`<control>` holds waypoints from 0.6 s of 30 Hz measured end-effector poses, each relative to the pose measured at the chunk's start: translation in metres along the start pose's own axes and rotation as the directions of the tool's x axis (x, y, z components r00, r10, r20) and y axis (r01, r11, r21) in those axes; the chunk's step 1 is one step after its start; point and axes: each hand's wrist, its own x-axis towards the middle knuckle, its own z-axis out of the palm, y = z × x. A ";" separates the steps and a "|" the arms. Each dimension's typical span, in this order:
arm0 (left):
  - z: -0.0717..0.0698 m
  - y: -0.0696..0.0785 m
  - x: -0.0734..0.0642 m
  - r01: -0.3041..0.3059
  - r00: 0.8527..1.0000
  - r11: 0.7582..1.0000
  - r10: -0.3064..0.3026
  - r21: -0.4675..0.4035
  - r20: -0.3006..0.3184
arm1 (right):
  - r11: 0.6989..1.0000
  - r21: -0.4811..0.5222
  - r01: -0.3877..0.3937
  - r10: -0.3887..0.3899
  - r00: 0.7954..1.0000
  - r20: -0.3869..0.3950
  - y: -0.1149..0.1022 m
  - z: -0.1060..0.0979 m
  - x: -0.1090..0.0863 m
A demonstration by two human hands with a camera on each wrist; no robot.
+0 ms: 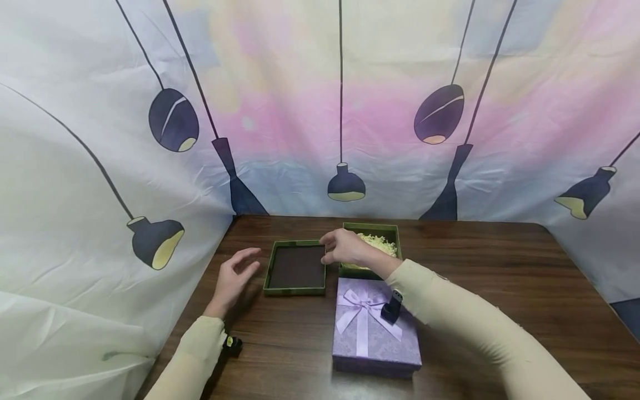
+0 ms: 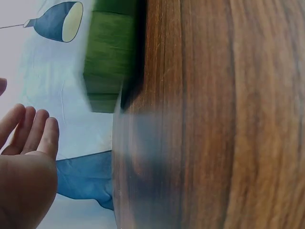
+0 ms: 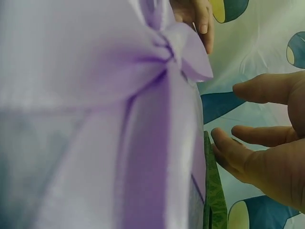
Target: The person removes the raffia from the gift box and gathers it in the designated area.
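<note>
A shallow green-rimmed box lid point(image 1: 295, 290) with a dark inside lies hollow side up on the table. My left hand point(image 1: 232, 280) hovers just left of it, fingers and thumb apart and holding nothing. In the left wrist view, the green side of a box part point(image 2: 107, 52) shows beyond that hand. At the lid's right edge is my right hand point(image 1: 345, 247), thumb and fingers spread; whether the fingertips touch the rim I cannot tell. Under the right forearm lies a lilac box point(image 1: 377, 355) with a ribbon bow point(image 3: 171, 52), which fills much of the right wrist view.
Behind the lilac box, a green box point(image 1: 370, 226) holds pale yellow shredded filler point(image 1: 382, 244), partly hidden by the right hand. The brown wooden table point(image 1: 500, 289) ends at a fabric backdrop point(image 1: 295, 189) printed with lamps.
</note>
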 end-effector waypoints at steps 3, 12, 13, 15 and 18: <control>0.000 0.001 0.000 -0.004 0.999 1.000 0.004 0.000 0.036 | 1.000 -0.006 0.011 -0.011 1.000 -0.004 0.002 0.000 0.000; 0.007 0.006 0.005 0.041 0.993 0.998 -0.046 0.052 0.107 | 0.997 0.056 0.046 -0.046 0.999 -0.005 0.008 -0.010 -0.004; 0.008 0.007 0.006 0.047 0.992 0.997 -0.054 0.062 0.115 | 0.997 0.056 0.059 -0.059 0.998 -0.006 0.009 -0.011 -0.004; 0.009 0.009 0.008 0.056 0.989 0.995 -0.067 0.084 0.132 | 0.995 0.047 0.087 -0.086 0.996 -0.013 0.011 -0.015 -0.004; 0.010 0.012 0.010 0.060 0.983 0.993 -0.076 0.100 0.165 | 0.992 0.020 0.124 -0.124 0.992 -0.025 0.013 -0.022 -0.006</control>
